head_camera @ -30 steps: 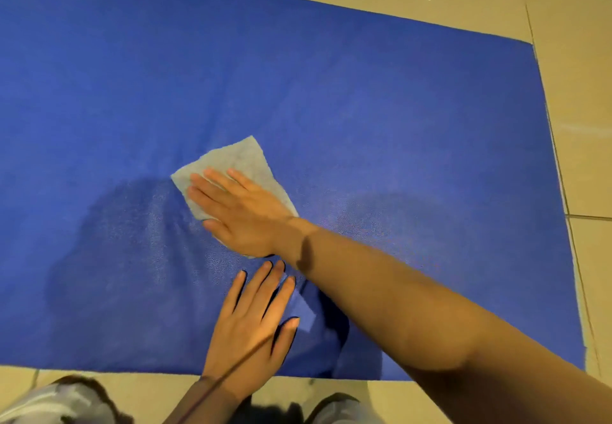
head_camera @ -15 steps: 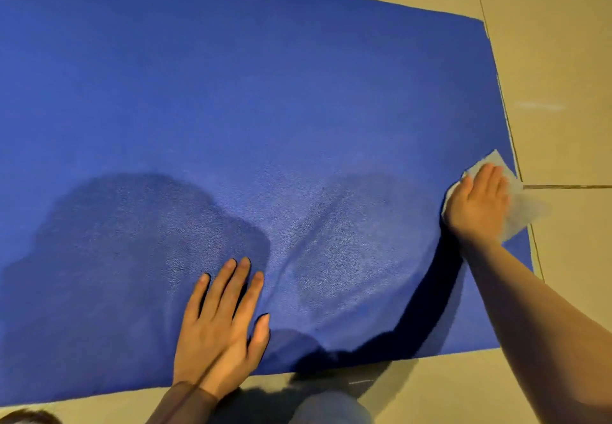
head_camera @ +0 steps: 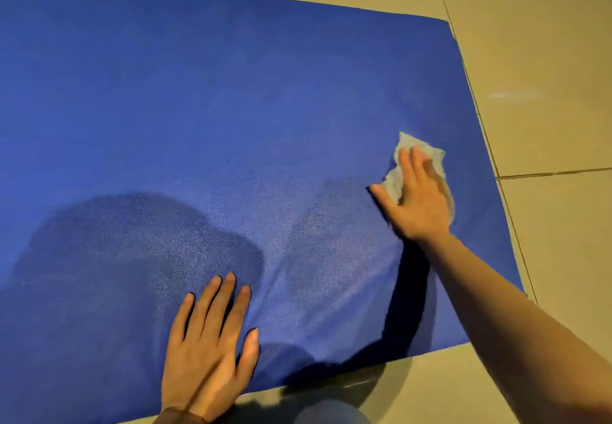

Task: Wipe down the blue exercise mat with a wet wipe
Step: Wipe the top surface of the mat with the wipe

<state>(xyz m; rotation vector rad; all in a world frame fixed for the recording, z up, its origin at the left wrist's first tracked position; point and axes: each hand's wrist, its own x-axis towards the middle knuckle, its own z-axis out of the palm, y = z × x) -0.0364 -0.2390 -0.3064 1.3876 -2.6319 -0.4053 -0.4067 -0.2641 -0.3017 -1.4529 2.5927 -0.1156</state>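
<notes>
Under the right hand (head_camera: 419, 201) a wet wipe (head_camera: 418, 158) is pressed flat against the blue exercise mat (head_camera: 231, 109), fingers straight and slightly spread, nothing gripped. The wipe is bunched — part of it sticks out past the fingertips and on the outer side of the palm. Just beyond that side, the mat's right edge and the tiled floor (head_camera: 546, 59) are met. The left hand (head_camera: 208, 350) is laid flat near the mat's front edge, fingers extended, mat held down. Risks, as judged: the wipe could be dragged off the edge onto the tiles and dirt picked up; since it is only pressed, not held, it could be rolled up or left behind mid-stroke — less contact, streaks. If the bracing hand is lifted, the mat could be shifted or rucked.
</notes>
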